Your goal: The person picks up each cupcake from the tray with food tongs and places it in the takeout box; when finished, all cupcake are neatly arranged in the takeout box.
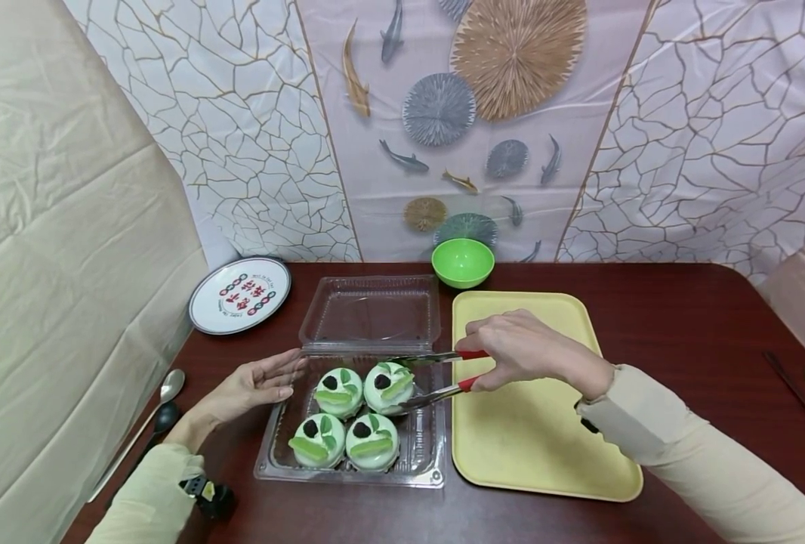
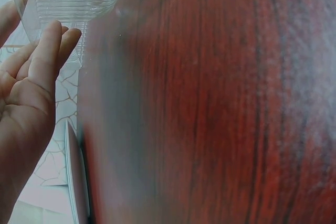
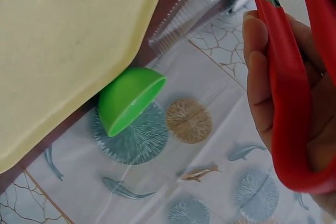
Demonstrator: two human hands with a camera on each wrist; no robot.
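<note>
My right hand point(image 1: 521, 349) grips red-handled metal tongs point(image 1: 436, 394) above the yellow tray's left edge. The two tong arms reach left into a clear plastic container point(image 1: 409, 477), one on each side of the back right cupcake point(image 1: 397, 375). In the right wrist view my fingers curl round the red handle point(image 3: 289, 87). Several cupcakes sit in the container, topped with white cream, a dark berry, a green slice and leaves. My left hand point(image 1: 249, 385), fingers extended, is at the container's back left edge; the left wrist view shows its fingertips point(image 2: 52, 30) beside the clear plastic.
The container's hinged lid point(image 1: 375, 311) lies back behind it. A yellow tray point(image 1: 545, 446) stands to the right, with a green bowl point(image 1: 463, 264) behind. A printed plate point(image 1: 205, 302) stands back left. A metal spoon point(image 1: 171, 385) and a black utensil point(image 1: 166, 417) lie left.
</note>
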